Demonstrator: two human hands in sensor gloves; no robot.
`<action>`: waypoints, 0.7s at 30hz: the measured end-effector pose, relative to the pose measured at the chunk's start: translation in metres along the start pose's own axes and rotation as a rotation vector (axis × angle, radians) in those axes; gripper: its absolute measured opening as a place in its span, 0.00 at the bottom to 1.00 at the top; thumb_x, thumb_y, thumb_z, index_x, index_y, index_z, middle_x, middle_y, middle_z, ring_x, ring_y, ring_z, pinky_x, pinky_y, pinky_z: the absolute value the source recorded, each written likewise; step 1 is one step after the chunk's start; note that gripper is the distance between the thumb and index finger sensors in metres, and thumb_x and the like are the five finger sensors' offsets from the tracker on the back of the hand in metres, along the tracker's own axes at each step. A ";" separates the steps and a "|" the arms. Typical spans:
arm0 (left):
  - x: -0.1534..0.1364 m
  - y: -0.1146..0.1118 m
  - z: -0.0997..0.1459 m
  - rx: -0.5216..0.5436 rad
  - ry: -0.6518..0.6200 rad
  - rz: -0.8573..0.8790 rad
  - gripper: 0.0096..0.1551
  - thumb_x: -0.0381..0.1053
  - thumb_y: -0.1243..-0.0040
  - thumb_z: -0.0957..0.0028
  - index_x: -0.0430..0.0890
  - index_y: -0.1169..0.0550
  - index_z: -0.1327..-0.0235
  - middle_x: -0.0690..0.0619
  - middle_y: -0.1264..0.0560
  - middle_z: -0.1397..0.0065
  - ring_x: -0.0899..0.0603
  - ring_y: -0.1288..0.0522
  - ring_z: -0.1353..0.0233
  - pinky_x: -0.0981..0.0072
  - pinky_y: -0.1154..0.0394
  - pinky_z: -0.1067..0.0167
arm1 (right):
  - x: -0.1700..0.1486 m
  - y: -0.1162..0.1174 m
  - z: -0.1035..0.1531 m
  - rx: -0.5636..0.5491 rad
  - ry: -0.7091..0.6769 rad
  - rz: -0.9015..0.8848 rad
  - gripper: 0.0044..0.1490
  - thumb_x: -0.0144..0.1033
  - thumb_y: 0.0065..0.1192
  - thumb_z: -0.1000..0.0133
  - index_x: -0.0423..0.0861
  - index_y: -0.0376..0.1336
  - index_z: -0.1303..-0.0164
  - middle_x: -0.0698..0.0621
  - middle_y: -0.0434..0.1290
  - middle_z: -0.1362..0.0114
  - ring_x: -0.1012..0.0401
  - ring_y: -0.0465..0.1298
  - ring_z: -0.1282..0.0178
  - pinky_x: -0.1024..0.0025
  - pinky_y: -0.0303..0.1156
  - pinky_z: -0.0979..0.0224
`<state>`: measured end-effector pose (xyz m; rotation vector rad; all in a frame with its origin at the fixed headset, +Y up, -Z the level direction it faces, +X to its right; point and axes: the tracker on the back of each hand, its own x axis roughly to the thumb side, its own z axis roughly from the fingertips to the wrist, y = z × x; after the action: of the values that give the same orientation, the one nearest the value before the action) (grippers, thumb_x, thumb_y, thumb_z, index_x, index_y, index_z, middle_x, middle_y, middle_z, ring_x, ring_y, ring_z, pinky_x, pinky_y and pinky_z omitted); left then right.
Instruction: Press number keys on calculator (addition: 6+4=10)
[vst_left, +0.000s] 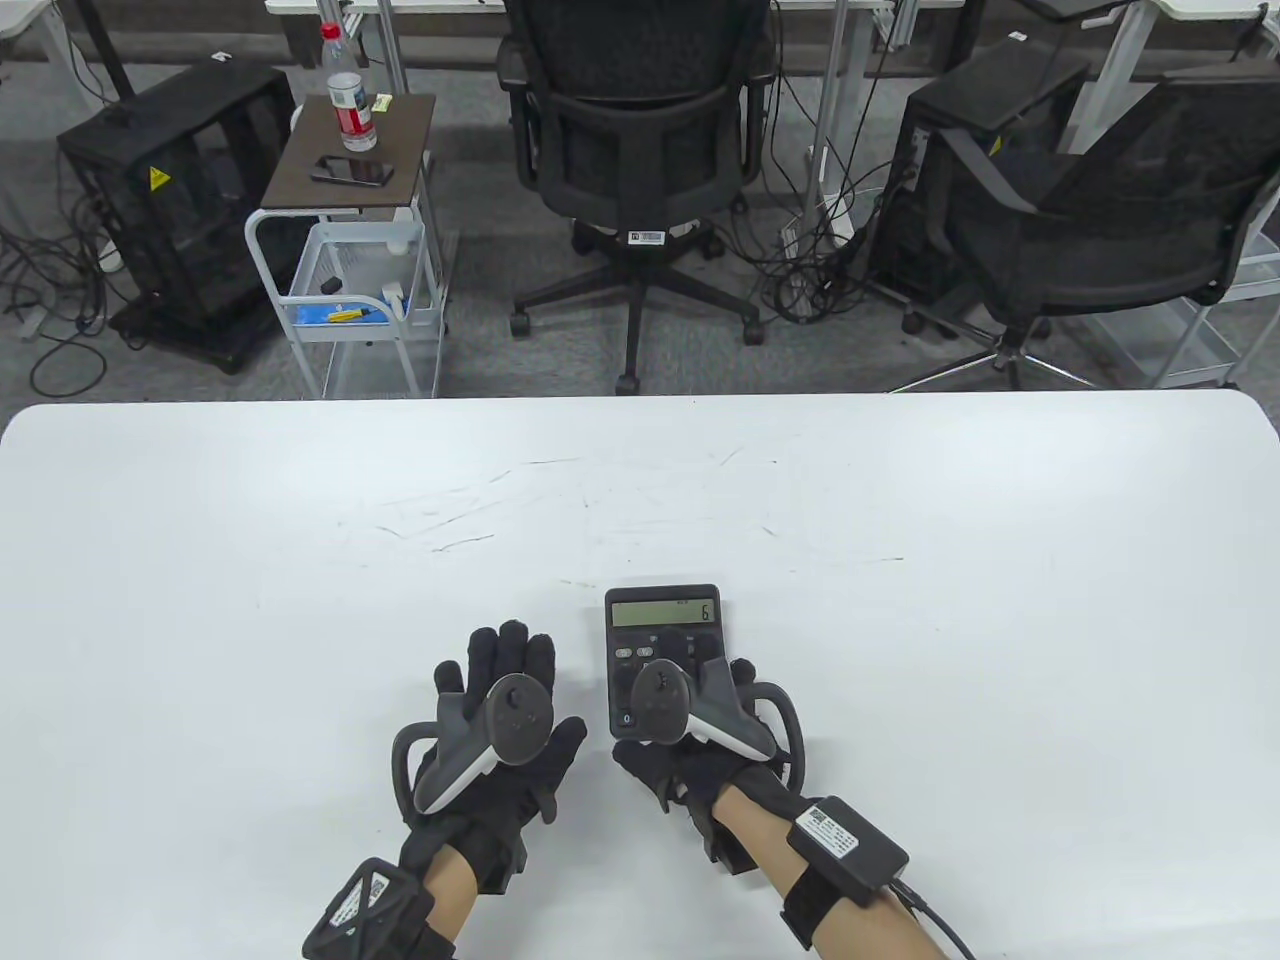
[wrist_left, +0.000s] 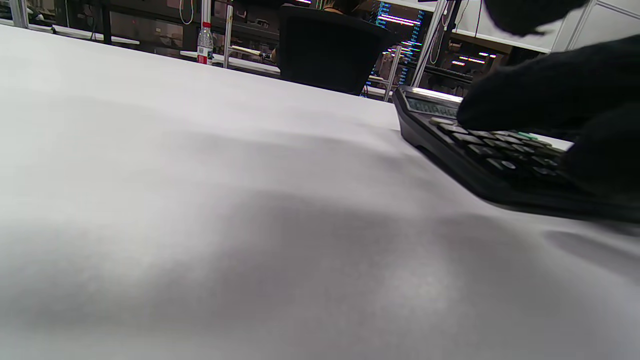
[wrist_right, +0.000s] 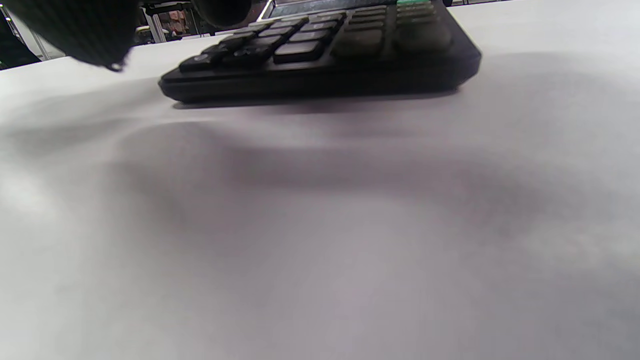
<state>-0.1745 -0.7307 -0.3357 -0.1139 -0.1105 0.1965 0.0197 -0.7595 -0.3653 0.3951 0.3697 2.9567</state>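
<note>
A black calculator (vst_left: 662, 625) lies flat on the white table (vst_left: 300, 560), near the front middle. Its display reads 6. My right hand (vst_left: 690, 705) hovers over the keypad and its tracker hides most of the keys. In the left wrist view a right gloved finger (wrist_left: 505, 97) reaches over the upper key rows of the calculator (wrist_left: 475, 155). In the right wrist view a fingertip (wrist_right: 222, 10) hangs just above the keys of the calculator (wrist_right: 320, 65); I cannot tell whether it touches one. My left hand (vst_left: 505, 700) rests flat on the table, fingers spread, just left of the calculator, holding nothing.
Beyond the table's far edge stand two black office chairs (vst_left: 640, 150), a small cart (vst_left: 350, 200) with a bottle and a phone on top, and a black cabinet (vst_left: 170, 200). Cables lie on the floor.
</note>
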 end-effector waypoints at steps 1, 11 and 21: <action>0.000 0.000 0.000 0.001 -0.001 0.000 0.50 0.71 0.48 0.52 0.56 0.53 0.21 0.57 0.61 0.12 0.42 0.65 0.14 0.38 0.66 0.23 | 0.000 0.000 -0.001 0.000 -0.001 0.000 0.50 0.68 0.58 0.52 0.69 0.45 0.21 0.44 0.34 0.12 0.36 0.38 0.16 0.29 0.43 0.23; 0.000 0.000 -0.001 0.000 0.000 -0.001 0.50 0.71 0.48 0.52 0.56 0.53 0.21 0.57 0.61 0.12 0.42 0.65 0.14 0.39 0.66 0.23 | -0.001 0.001 -0.002 0.021 0.008 0.001 0.49 0.68 0.58 0.52 0.68 0.46 0.21 0.43 0.34 0.12 0.35 0.38 0.16 0.29 0.43 0.23; 0.001 -0.001 -0.001 -0.003 -0.002 -0.007 0.50 0.71 0.48 0.52 0.56 0.53 0.21 0.57 0.61 0.13 0.42 0.65 0.14 0.39 0.66 0.23 | -0.001 0.003 -0.003 0.022 0.012 0.010 0.48 0.66 0.59 0.52 0.69 0.46 0.22 0.44 0.36 0.12 0.36 0.39 0.16 0.32 0.43 0.22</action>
<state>-0.1733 -0.7311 -0.3365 -0.1159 -0.1131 0.1893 0.0193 -0.7629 -0.3673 0.3831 0.4038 2.9680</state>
